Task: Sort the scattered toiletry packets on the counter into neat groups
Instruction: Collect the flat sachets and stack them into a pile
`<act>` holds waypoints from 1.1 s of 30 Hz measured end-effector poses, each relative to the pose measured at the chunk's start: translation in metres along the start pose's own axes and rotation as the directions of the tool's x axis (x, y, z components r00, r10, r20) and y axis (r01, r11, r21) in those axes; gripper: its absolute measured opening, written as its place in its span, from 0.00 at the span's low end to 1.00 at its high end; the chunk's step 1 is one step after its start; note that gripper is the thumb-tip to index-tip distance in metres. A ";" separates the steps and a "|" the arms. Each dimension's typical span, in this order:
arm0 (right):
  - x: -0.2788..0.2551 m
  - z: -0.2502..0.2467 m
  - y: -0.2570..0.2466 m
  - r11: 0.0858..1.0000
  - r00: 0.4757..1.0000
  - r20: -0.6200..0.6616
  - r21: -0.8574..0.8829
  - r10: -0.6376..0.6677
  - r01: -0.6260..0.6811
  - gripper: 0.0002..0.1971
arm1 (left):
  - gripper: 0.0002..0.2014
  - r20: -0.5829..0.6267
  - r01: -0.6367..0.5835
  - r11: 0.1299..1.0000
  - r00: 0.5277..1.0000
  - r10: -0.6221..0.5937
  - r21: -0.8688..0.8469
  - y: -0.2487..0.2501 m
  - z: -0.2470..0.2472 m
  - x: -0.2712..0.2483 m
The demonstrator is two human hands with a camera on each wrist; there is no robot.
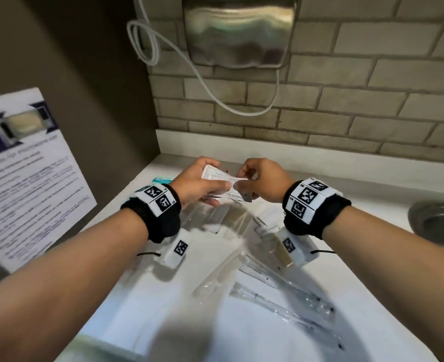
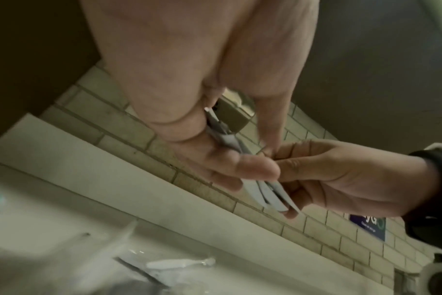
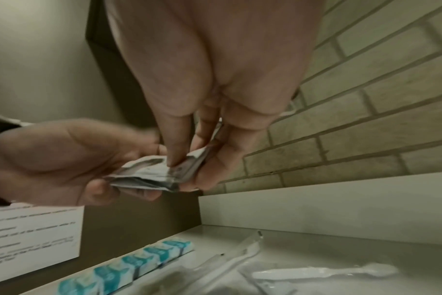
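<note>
Two hands are being held above the white counter (image 1: 320, 168), toward 12 o'clock. A small stack of white packets (image 1: 217, 176) is being gripped by the left hand (image 1: 197, 182), and its edge is being pinched by the right hand (image 1: 264, 178). Clear-wrapped toothbrushes (image 1: 281, 291) are lying toward 6 o'clock.

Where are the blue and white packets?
In the right wrist view, the blue packets lie in a row on the counter at lower left, beside the paper sign, left of the wrapped toothbrushes.
</note>
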State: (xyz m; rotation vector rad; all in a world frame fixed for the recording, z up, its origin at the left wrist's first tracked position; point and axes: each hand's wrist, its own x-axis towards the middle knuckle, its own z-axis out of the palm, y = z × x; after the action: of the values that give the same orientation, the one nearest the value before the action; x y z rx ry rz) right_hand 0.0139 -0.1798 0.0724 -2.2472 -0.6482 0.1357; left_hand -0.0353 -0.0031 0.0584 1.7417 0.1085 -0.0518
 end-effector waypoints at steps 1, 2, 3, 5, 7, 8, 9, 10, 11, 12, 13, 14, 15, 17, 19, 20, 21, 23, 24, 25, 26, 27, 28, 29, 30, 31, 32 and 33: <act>0.002 0.006 -0.007 1.000 1.000 -0.008 -0.021 -0.005 0.005 0.10 | 0.27 0.010 -0.010 1.000 1.000 0.010 0.023 -0.002 -0.011 -0.002; 0.005 0.012 -0.014 0.999 1.000 -0.006 -0.035 -0.007 0.006 0.10 | 0.28 0.013 -0.022 0.999 1.000 0.021 0.034 -0.004 -0.022 -0.004; 0.008 0.019 -0.021 1.000 1.000 0.004 -0.028 -0.004 0.004 0.11 | 0.27 0.007 -0.029 0.999 1.000 0.029 0.036 -0.005 -0.035 -0.006; 0.014 0.032 -0.033 0.999 0.999 0.023 0.023 0.023 -0.023 0.13 | 0.26 -0.010 -0.041 0.999 0.999 0.041 0.023 -0.004 -0.057 -0.012; 0.018 0.042 -0.039 0.999 0.998 0.041 -0.003 0.053 -0.053 0.14 | 0.26 -0.026 -0.055 0.998 0.998 0.055 0.011 -0.004 -0.076 -0.017; 0.020 0.049 -0.042 0.997 0.996 0.061 -0.051 0.066 -0.063 0.15 | 0.25 -0.039 -0.055 0.998 0.998 0.056 0.012 -0.006 -0.087 -0.019; 0.021 0.054 -0.043 0.992 0.993 0.089 -0.107 0.075 -0.065 0.15 | 0.25 -0.055 -0.058 0.998 0.997 0.059 0.017 -0.008 -0.097 -0.022; 0.022 0.062 -0.044 0.985 0.988 0.130 -0.159 0.081 -0.060 0.15 | 0.24 -0.072 -0.059 0.998 0.996 0.060 0.015 -0.010 -0.107 -0.025; 0.021 0.068 -0.043 0.978 0.981 0.174 -0.204 0.083 -0.046 0.14 | 0.24 -0.085 -0.060 0.998 0.994 0.061 0.011 -0.011 -0.116 -0.027; 0.020 0.075 -0.042 0.969 0.970 0.224 -0.247 0.091 -0.034 0.14 | 0.23 -0.099 -0.061 0.998 0.993 0.061 0.002 -0.014 -0.123 -0.028; 0.018 0.083 -0.041 0.958 0.956 0.274 -0.285 0.105 -0.024 0.13 | 0.23 -0.111 -0.059 0.998 0.992 0.058 -0.007 -0.016 -0.132 -0.030; 0.016 0.089 -0.038 0.946 0.939 0.321 -0.324 0.126 -0.016 0.14 | 0.23 -0.124 -0.058 0.998 0.991 0.055 -0.013 -0.019 -0.137 -0.032; 0.015 0.094 -0.037 0.931 0.921 0.359 -0.365 0.151 -0.010 0.15 | 0.23 -0.135 -0.055 0.998 0.989 0.052 -0.016 -0.021 -0.144 -0.033; 0.013 0.101 -0.029 0.898 0.890 0.395 -0.438 0.228 -0.036 0.18 | 0.23 -0.133 -0.045 0.999 0.990 0.042 -0.018 -0.026 -0.152 -0.033; 0.014 0.105 -0.022 0.832 0.878 0.393 -0.555 0.275 -0.012 0.21 | 0.23 -0.115 -0.045 0.999 0.992 0.043 -0.017 -0.029 -0.158 -0.032; 0.016 0.107 -0.017 0.779 0.883 0.379 -0.626 0.276 0.025 0.22 | 0.23 -0.109 -0.051 0.999 0.993 0.049 -0.015 -0.030 -0.159 -0.029; 0.019 0.108 -0.012 0.738 0.894 0.358 -0.673 0.270 0.047 0.24 | 0.23 -0.106 -0.059 0.998 0.993 0.057 -0.014 -0.031 -0.159 -0.027; 0.024 0.109 -0.001 0.718 0.898 0.324 -0.696 0.299 0.012 0.31 | 0.23 -0.095 -0.072 0.997 0.993 0.070 -0.016 -0.032 -0.158 -0.021; 0.027 0.110 0.003 0.719 0.886 0.328 -0.695 0.328 -0.008 0.34 | 0.23 -0.087 -0.075 0.997 0.994 0.073 -0.017 -0.033 -0.156 -0.018; 0.028 0.111 0.007 0.727 0.871 0.341 -0.686 0.353 -0.026 0.35 | 0.23 -0.074 -0.075 0.997 0.995 0.073 -0.017 -0.033 -0.153 -0.014; 0.029 0.111 0.011 0.733 0.861 0.342 -0.678 0.376 -0.051 0.35 | 0.23 -0.064 -0.077 0.997 0.995 0.076 -0.014 -0.032 -0.150 -0.012; 0.028 0.111 0.013 0.742 0.860 0.338 -0.667 0.383 -0.068 0.35 | 0.23 -0.055 -0.079 0.997 0.995 0.079 -0.011 -0.031 -0.148 -0.008; 0.027 0.110 0.012 0.743 0.864 0.330 -0.665 0.381 -0.074 0.34 | 0.24 -0.045 -0.083 0.996 0.996 0.082 -0.015 -0.030 -0.145 -0.005; 0.026 0.109 0.010 0.744 0.876 0.322 -0.665 0.360 -0.062 0.33 | 0.24 -0.038 -0.087 0.996 0.996 0.087 -0.020 -0.030 -0.142 -0.001; 0.025 0.108 0.008 0.740 0.888 0.311 -0.671 0.339 -0.047 0.32 | 0.24 -0.029 -0.089 0.996 0.996 0.089 -0.025 -0.030 -0.140 0.003; 0.024 0.108 0.007 0.735 0.898 0.313 -0.678 0.309 -0.017 0.30 | 0.24 -0.020 -0.090 0.996 0.996 0.089 -0.022 -0.030 -0.137 0.007; 0.022 0.109 0.005 0.721 0.899 0.327 -0.693 0.291 0.019 0.27 | 0.24 -0.009 -0.087 0.996 0.996 0.087 -0.018 -0.031 -0.135 0.011; 0.021 0.111 0.005 0.706 0.900 0.343 -0.705 0.267 0.059 0.24 | 0.23 0.005 -0.083 0.996 0.997 0.083 -0.017 -0.031 -0.133 0.015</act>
State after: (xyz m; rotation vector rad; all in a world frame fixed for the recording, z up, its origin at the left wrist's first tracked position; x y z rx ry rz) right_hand 0.0015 -0.0995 -0.0061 -3.0516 -0.9106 0.5308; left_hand -0.0271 0.1341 0.0497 1.7279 0.0323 0.0045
